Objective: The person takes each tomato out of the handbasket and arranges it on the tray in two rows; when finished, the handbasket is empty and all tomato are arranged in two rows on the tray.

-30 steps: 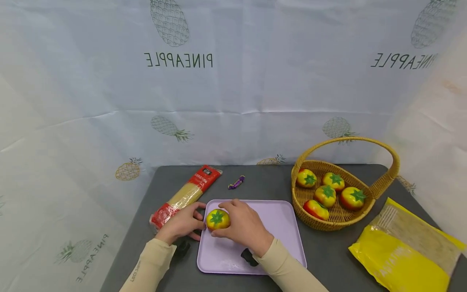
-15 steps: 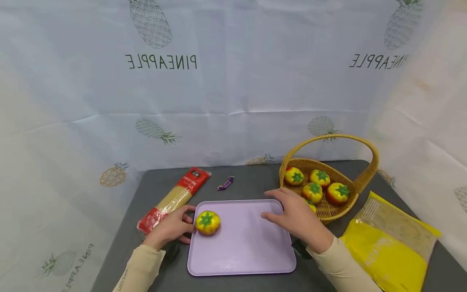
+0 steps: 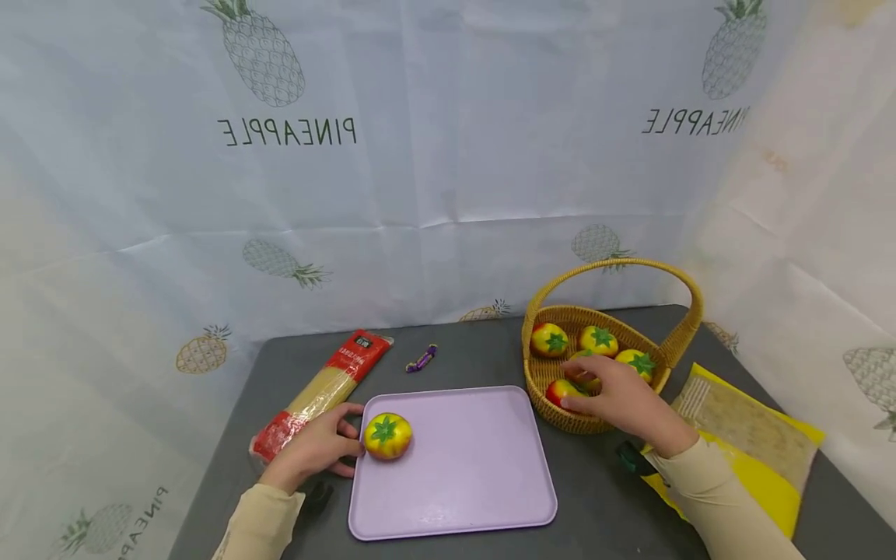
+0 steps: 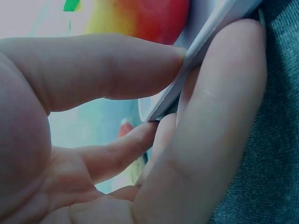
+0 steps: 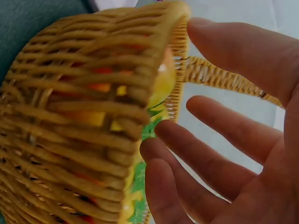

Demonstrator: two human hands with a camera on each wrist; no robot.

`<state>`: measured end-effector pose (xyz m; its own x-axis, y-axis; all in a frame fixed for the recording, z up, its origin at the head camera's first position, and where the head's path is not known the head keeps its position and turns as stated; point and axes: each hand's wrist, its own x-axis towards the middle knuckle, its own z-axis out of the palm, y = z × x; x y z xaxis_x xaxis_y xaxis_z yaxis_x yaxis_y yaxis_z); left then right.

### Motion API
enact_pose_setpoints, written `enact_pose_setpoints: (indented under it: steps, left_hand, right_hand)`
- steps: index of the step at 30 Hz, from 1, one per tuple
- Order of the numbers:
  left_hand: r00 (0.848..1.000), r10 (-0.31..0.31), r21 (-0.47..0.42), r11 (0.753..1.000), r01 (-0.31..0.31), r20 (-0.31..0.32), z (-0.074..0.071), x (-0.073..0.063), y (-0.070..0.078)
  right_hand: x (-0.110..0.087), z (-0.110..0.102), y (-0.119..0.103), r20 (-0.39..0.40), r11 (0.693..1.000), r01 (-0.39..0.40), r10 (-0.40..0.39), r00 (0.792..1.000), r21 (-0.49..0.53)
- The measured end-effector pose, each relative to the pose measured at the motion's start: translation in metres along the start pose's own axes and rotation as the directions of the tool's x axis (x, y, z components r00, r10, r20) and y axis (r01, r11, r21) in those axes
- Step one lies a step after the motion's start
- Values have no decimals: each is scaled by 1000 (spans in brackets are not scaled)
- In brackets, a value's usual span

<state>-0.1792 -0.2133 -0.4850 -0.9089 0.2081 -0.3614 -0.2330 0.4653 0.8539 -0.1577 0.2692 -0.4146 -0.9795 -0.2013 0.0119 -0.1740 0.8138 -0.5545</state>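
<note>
My left hand (image 3: 316, 445) is at the left edge of a lilac tray (image 3: 462, 467). In the left wrist view its thumb presses one side of the tray's rim (image 4: 205, 35) while the fingers lie against the other side, pinching it. A yellow-red tomato (image 3: 387, 435) with a green star-shaped top sits on the tray close to that hand. Over the front of a wicker basket (image 3: 570, 422) hovers my right hand (image 3: 623, 397), fingers spread and thumb beside a red-yellow tomato (image 3: 558, 390). The right wrist view shows those fingers just past the basket rim (image 5: 145, 88), holding nothing.
Several more tomatoes (image 3: 549, 340) lie in the basket, under its tall arched handle (image 3: 616, 263). A red noodle packet (image 3: 325, 393) is left of the tray, a purple-wrapped candy (image 3: 421, 358) behind it. Right of the basket lies a yellow bag (image 3: 742, 443), partly under the right sleeve.
My right hand has let go of the tomato on the tray and moved right to the basket. The left hand stays at the tray's edge. The head view has shifted.
</note>
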Motion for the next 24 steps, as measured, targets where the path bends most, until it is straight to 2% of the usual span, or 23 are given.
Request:
enact_pose_setpoints:
  steps: [8,18,24]
  left_hand:
    - [1000,2,-11,1000,-2,2,3,-1,-1]
    - [1000,-4,5,1000,4,-11,2,0,-2]
    - [1000,-7,2,1000,8,-10,0,-1,-1]
  right_hand:
    - [6,5,14,58,999,4,-2,998,-36]
    - [11,4,16,105,998,-22,27,994,-52]
    - [15,5,18,126,997,-9,19,992,-78]
